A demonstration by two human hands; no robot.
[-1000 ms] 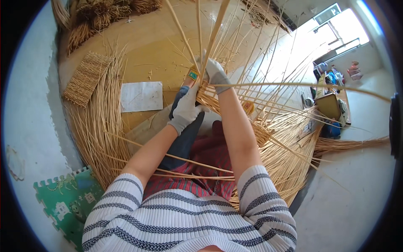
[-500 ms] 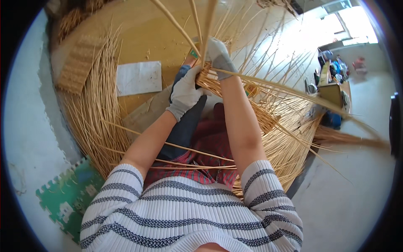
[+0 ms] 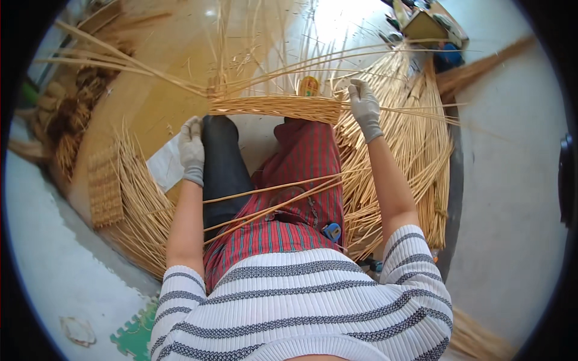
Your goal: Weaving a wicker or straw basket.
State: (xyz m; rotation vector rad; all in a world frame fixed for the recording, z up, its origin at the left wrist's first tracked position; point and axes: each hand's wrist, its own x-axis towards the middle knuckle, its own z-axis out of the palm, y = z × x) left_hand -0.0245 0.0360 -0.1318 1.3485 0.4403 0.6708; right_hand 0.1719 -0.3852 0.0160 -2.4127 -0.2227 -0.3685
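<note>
A woven wicker panel (image 3: 277, 107) of tan rods lies level across my knees. Long loose rods (image 3: 162, 79) fan out from its left end, and thinner ones stick out at the right. My left hand (image 3: 192, 147), in a pale glove with a grey cuff, is closed just below the panel's left end; whatever its curled fingers hold is hidden. At the right end my gloved right hand (image 3: 364, 107) has its fingers bent, with rods passing beside and behind it. What they grip cannot be made out. More rods (image 3: 283, 195) rest across my lap.
A large heap of loose rods (image 3: 397, 162) spreads at my right. Another bundle (image 3: 141, 198) lies at the left beside a woven mat (image 3: 105, 186) and a white sheet (image 3: 164, 165). A blue tape measure (image 3: 331, 231) sits at my waist. Upright rods rise beyond the panel.
The wicker panel has turned from slanting to level across my knees. My hands, close together at its raised end before, are now apart, one near each end. The view has shifted too.
</note>
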